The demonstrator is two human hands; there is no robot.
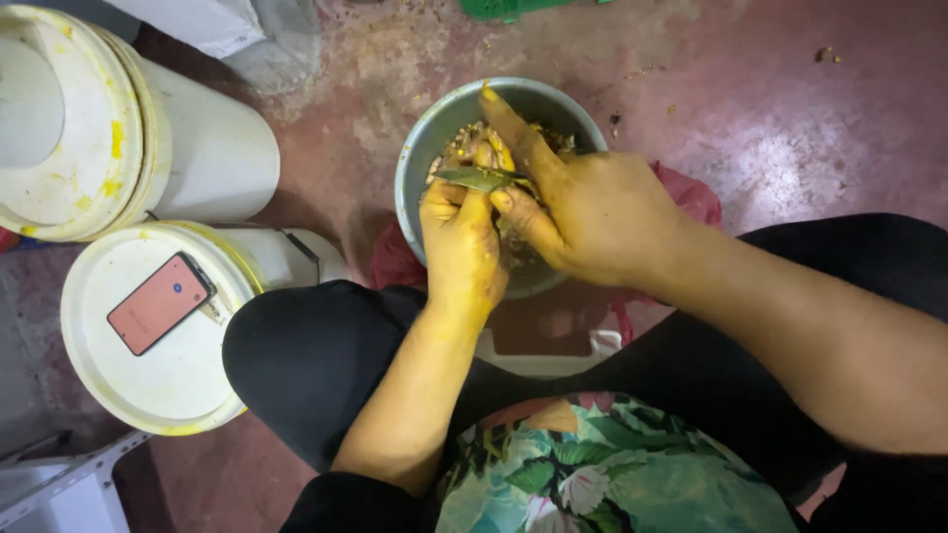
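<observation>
A: Yellow-stained, the left hand (461, 247) and right hand (583, 202) pinch a knife (479, 179) together over a metal bowl (425, 148).

B: How might it handle?

A: Stiff, thin, probably slippery; safest held behind the pinch, at the handle end.

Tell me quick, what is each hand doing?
Left hand: closed on a small green-grey knife blade over the round grey metal bowl.
Right hand: fingers curled at the blade, forefinger out; what it grips cannot be told.
</observation>
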